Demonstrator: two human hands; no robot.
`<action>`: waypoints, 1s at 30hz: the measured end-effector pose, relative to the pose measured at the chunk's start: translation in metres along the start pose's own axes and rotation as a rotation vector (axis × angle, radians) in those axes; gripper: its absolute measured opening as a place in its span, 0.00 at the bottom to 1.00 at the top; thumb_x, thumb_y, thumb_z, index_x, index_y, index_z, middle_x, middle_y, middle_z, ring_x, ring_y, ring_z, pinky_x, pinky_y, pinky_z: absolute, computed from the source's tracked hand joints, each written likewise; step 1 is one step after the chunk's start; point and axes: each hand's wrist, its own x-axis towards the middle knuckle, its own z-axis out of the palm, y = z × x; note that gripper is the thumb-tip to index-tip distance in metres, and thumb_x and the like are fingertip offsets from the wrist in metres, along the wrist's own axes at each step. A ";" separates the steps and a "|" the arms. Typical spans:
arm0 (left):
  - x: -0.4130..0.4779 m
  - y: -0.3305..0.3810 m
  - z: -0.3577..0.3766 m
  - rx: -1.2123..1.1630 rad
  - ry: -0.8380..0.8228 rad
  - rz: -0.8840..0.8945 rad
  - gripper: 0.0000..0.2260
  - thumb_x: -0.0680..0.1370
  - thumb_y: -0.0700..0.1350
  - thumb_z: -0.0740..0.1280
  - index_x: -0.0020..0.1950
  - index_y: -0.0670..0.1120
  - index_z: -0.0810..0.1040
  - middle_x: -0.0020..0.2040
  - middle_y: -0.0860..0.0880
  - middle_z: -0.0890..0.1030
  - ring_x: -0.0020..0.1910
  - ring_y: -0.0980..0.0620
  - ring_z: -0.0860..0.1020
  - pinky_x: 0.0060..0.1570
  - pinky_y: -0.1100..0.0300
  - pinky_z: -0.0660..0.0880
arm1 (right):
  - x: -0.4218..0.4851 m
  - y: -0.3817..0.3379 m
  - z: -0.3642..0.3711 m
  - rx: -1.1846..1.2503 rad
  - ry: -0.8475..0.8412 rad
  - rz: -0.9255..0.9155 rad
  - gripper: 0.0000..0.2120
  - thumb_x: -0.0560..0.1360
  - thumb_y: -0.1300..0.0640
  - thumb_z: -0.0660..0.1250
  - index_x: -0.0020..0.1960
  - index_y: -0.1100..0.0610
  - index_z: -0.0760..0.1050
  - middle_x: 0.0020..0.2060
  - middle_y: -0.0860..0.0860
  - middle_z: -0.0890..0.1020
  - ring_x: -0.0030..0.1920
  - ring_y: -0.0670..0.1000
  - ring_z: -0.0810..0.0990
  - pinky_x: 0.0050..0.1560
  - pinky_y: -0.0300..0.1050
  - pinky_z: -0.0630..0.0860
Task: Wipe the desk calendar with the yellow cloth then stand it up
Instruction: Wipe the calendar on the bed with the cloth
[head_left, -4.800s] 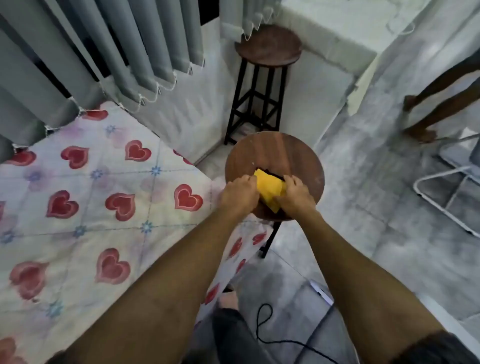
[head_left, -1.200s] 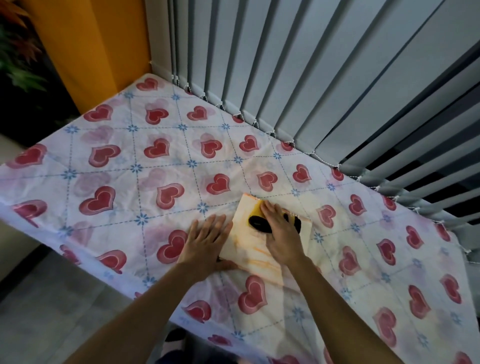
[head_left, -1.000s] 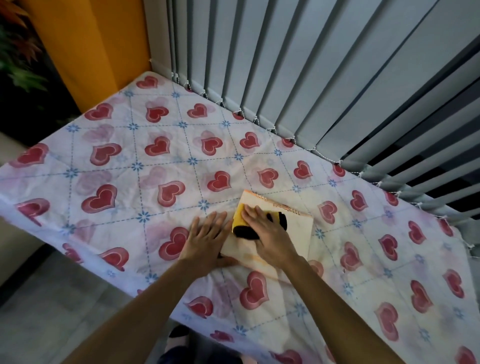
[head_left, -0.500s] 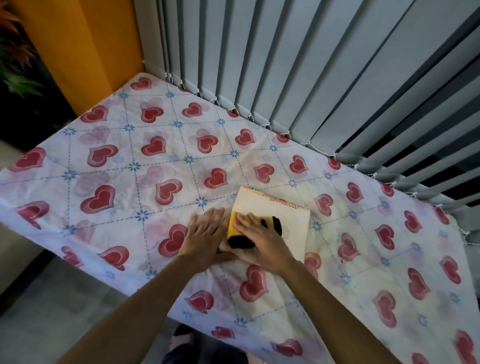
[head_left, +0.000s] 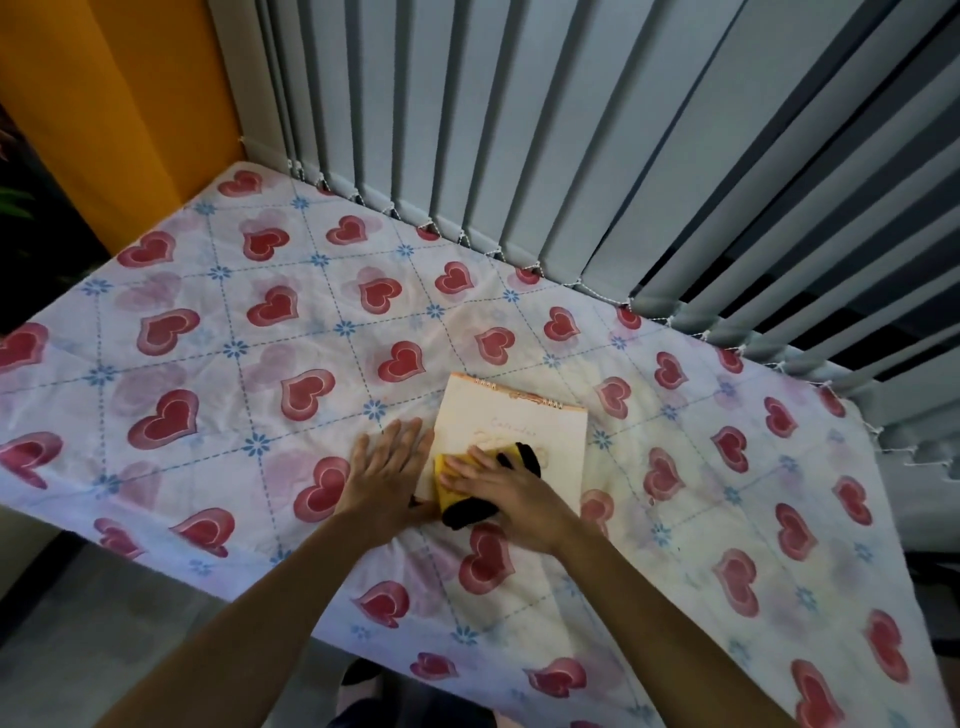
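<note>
The desk calendar (head_left: 511, 423), cream with an orange spiral binding along its far edge, lies flat on the heart-patterned tablecloth (head_left: 234, 364). My right hand (head_left: 511, 488) presses the yellow cloth (head_left: 451, 474), which has black parts, onto the calendar's near left corner. My left hand (head_left: 387, 467) lies flat with fingers spread on the tablecloth, against the calendar's left edge, thumb near its bottom corner. The near part of the calendar is hidden under my right hand and the cloth.
Grey vertical blinds (head_left: 519, 130) hang along the table's far edge. An orange wall (head_left: 104, 104) stands at the far left. The table's near edge (head_left: 291, 623) drops to a grey floor.
I turned from the round stool to the table. Over the last second my right hand slid the cloth from the calendar's upper part down toward its near left corner; my left hand stayed put.
</note>
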 end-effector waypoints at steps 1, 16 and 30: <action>0.000 0.000 0.000 0.011 -0.002 -0.002 0.45 0.70 0.72 0.53 0.77 0.46 0.42 0.79 0.45 0.45 0.78 0.43 0.44 0.73 0.39 0.44 | -0.006 0.001 0.002 -0.013 0.006 0.002 0.35 0.75 0.66 0.63 0.75 0.44 0.55 0.73 0.37 0.49 0.75 0.46 0.42 0.72 0.49 0.42; 0.011 0.060 -0.026 -0.060 0.041 0.076 0.37 0.76 0.65 0.43 0.76 0.42 0.42 0.77 0.42 0.39 0.78 0.42 0.43 0.74 0.42 0.41 | -0.105 -0.003 0.019 -0.020 0.126 0.356 0.36 0.73 0.68 0.58 0.76 0.48 0.50 0.76 0.46 0.48 0.78 0.55 0.47 0.75 0.49 0.40; 0.027 0.078 -0.001 0.090 -0.011 0.100 0.33 0.78 0.61 0.53 0.76 0.43 0.53 0.78 0.42 0.55 0.77 0.41 0.54 0.73 0.40 0.52 | -0.027 0.042 -0.028 -0.015 0.207 0.775 0.31 0.76 0.67 0.56 0.76 0.51 0.52 0.78 0.49 0.51 0.77 0.57 0.51 0.75 0.58 0.52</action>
